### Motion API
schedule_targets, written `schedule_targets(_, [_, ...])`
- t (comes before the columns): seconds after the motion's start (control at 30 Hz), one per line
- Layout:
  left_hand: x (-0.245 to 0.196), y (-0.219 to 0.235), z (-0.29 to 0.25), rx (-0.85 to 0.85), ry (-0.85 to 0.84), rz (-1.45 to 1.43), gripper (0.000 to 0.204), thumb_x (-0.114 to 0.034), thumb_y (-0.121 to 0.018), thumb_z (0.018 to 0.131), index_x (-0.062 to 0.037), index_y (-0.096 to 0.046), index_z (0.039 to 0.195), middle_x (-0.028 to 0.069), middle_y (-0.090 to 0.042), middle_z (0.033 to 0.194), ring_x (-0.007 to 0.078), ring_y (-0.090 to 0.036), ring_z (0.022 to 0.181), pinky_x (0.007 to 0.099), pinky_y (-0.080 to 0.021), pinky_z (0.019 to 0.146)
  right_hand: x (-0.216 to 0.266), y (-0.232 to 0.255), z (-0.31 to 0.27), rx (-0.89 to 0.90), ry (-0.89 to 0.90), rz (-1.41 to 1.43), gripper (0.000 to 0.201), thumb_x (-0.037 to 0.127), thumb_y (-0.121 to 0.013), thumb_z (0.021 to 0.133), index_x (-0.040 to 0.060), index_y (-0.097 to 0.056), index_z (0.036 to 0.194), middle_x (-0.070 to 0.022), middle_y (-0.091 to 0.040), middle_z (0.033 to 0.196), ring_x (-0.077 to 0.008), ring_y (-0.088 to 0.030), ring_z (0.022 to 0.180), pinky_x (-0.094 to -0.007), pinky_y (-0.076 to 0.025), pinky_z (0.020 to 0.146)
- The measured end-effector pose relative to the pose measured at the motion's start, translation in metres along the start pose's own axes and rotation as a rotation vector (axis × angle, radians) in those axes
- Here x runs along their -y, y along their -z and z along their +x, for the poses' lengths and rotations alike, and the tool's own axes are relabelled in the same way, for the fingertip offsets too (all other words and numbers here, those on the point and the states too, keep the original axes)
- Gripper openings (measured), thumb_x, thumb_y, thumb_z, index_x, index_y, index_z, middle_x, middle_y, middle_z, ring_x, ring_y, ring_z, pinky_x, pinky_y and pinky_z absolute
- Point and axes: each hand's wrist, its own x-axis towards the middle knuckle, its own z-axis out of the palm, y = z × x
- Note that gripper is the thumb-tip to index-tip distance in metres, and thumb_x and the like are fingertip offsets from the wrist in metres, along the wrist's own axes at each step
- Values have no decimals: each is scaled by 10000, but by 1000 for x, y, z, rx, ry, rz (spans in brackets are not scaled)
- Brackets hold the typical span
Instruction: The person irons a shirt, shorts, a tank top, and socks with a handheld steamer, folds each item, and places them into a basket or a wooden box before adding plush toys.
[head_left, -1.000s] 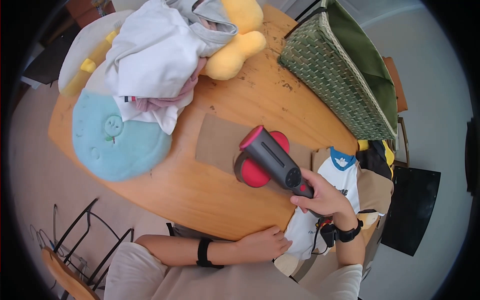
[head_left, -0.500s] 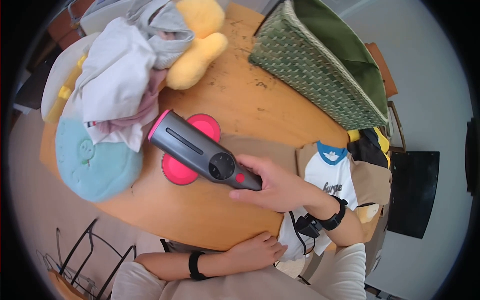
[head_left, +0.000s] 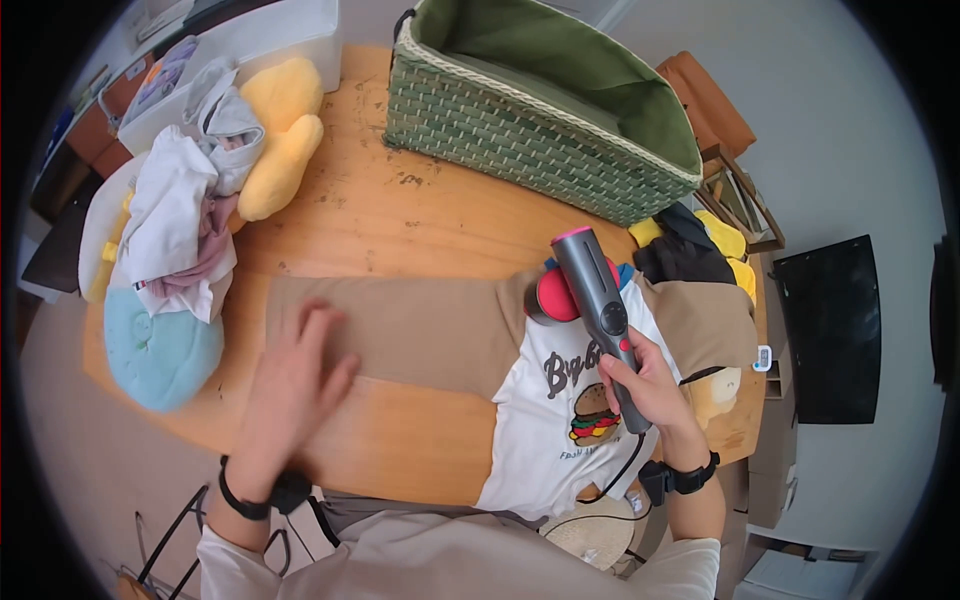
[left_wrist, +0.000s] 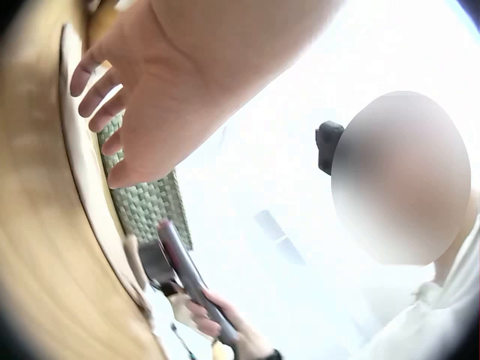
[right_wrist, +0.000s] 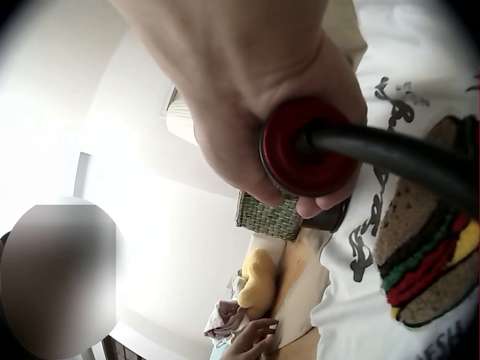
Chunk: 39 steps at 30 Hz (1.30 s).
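A white shirt with long brown sleeves and a burger print [head_left: 530,400] lies spread on the table. My right hand [head_left: 650,385] grips the handle of a grey appliance with a pink rim [head_left: 597,290]; its red-faced head is over the shirt near the blue collar. In the right wrist view the hand [right_wrist: 292,127] is round the handle, whose red end has a black cord [right_wrist: 390,154]. My left hand [head_left: 295,385], fingers spread, is over the end of the brown sleeve [head_left: 410,325]. The left wrist view shows that hand [left_wrist: 150,105] with fingers extended; whether it touches the cloth I cannot tell.
A green woven basket [head_left: 530,150] stands at the table's back. Plush toys, one blue [head_left: 160,345] and one yellow [head_left: 285,150], sit at the left with crumpled clothes [head_left: 165,205] and a white bin [head_left: 290,40]. Black and yellow clothing [head_left: 690,250] lies at the right.
The right hand has carried the appliance rightward from the sleeve to the shirt's collar area. The left hand has left the table's front edge and moved over the sleeve's end. The view has shifted.
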Motion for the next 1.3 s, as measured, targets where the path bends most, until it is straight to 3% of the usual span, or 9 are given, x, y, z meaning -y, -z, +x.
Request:
schedule_targets(0.13, [0, -4, 2, 16, -70, 419, 475, -250, -696, 885, -89, -504, 1288, 169, -459, 1430, 372, -456, 1294, 484, -403, 1015, -30, 26, -8, -105, -25, -43, 218, 147, -615, 998, 32, -516, 1154, -23, -569, 755, -106, -562, 491, -261, -449, 449])
schedule_targets(0.2, [-5, -16, -9, -53, 47, 492, 475, -323, -700, 883, -40, -529, 1224, 148, -487, 1420, 350, -441, 1285, 506, -345, 1035, -40, 35, -15, -125, -14, -51, 212, 166, -610, 1003, 34, -515, 1138, -24, -567, 754, -109, -561, 488, -264, -451, 444])
schedule_targets(0.3, [-5, -16, -18, -22, 151, 549, 441, -365, -656, 914, -11, -536, 1149, 156, -481, 1414, 359, -432, 1301, 497, -369, 1024, -45, 46, -22, -168, -14, -62, 213, 203, -603, 1011, 35, -513, 1106, -31, -556, 748, -118, -557, 476, -277, -454, 438])
schedule_targets(0.4, [-5, -12, -32, -53, 142, 619, 435, -394, -651, 919, -2, -551, 1080, 169, -504, 1387, 356, -463, 1262, 491, -395, 988, -50, 55, -27, -165, -1, -42, 223, 198, -614, 1005, 30, -515, 1112, -30, -555, 748, -115, -556, 475, -276, -454, 438])
schedule_targets(0.53, [-7, -11, -47, -53, 227, 687, 476, -428, -659, 910, 9, -563, 1074, 204, -514, 1387, 354, -476, 1241, 494, -406, 982, -50, 56, -29, -139, 41, -47, 215, 178, -627, 997, 25, -523, 1107, -28, -552, 742, -110, -556, 478, -268, -450, 440])
schedule_targets(0.73, [-6, -16, -50, -63, 224, 727, 493, -451, -640, 915, 9, -560, 1072, 233, -505, 1394, 359, -481, 1227, 485, -419, 957, -16, 31, -33, -31, 107, -119, 257, 150, -643, 986, 12, -543, 1179, -17, -567, 742, -82, -535, 475, -246, -435, 444])
schedule_targets(0.97, [-1, -15, -49, -66, 208, 717, 508, -468, -644, 906, 3, -556, 1074, 229, -500, 1384, 362, -482, 1196, 484, -417, 939, 5, -15, 6, 263, -34, -230, 303, 200, -667, 977, -3, -537, 1161, -30, -580, 720, -83, -539, 474, -243, -437, 449])
schedule_targets(1.2, [1, -12, -47, -58, 191, 691, 530, -478, -663, 897, 9, -550, 1071, 218, -510, 1327, 364, -484, 1181, 484, -435, 907, 12, -47, 67, 170, 70, -102, 321, 222, -664, 977, -16, -527, 1143, -27, -563, 746, -92, -551, 465, -253, -455, 430])
schedule_targets(1.3, [2, -11, -47, -66, 179, 687, 523, -472, -682, 885, 6, -550, 1053, 217, -513, 1311, 367, -492, 1155, 475, -436, 905, 14, -49, 59, 118, 89, -7, 313, 210, -654, 982, 5, -516, 1175, -25, -560, 759, -91, -545, 471, -250, -453, 433])
